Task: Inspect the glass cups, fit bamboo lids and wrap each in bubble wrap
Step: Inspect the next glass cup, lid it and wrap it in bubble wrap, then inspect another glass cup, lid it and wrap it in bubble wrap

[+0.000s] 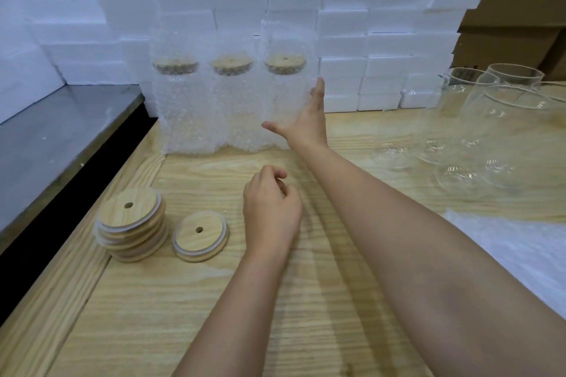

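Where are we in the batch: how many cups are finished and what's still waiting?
Three lidded, bubble-wrapped cups stand in a row at the back. The right hand rests open-fingered against the rightmost one; the left hand holds nothing. Still to do: several bare glass cups on the right, spare bamboo lids and bubble wrap.

Bare pale wood tabletop (pixel 137 315) free centre/front. Back blocked: three bubble-wrapped lidded glass cups (pixel 232 107) w/ white foam-block wall (pixel 367 40) behind. Left: round bamboo lid stack (pixel 131 223); right: clear bare glass cups (pixel 490 119).

Foam blocks (pixel 343 40), cardboard boxes (pixel 514 9)
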`<state>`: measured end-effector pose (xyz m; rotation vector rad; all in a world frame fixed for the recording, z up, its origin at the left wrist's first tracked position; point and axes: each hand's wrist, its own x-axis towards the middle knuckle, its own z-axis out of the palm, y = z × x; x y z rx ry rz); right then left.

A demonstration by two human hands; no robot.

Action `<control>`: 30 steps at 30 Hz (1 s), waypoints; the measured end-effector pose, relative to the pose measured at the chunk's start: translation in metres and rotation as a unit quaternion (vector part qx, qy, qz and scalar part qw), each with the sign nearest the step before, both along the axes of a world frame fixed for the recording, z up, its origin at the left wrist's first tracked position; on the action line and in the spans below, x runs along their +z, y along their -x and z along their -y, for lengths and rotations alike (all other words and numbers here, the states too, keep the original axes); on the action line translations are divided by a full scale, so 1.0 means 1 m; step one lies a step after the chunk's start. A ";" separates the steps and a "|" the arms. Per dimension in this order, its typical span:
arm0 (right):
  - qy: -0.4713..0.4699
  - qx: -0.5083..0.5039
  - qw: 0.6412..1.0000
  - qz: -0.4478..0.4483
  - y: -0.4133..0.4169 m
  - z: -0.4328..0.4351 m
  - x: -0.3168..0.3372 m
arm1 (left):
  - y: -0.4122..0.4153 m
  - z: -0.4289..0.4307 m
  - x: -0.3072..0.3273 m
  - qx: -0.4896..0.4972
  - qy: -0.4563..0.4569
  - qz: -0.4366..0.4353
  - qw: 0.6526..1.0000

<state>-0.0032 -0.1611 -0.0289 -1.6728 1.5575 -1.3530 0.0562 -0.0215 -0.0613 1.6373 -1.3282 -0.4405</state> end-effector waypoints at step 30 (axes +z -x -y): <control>0.096 -0.074 0.938 -0.325 0.098 -0.124 0.065 | -0.001 -0.011 0.003 -0.127 0.008 -0.135 0.983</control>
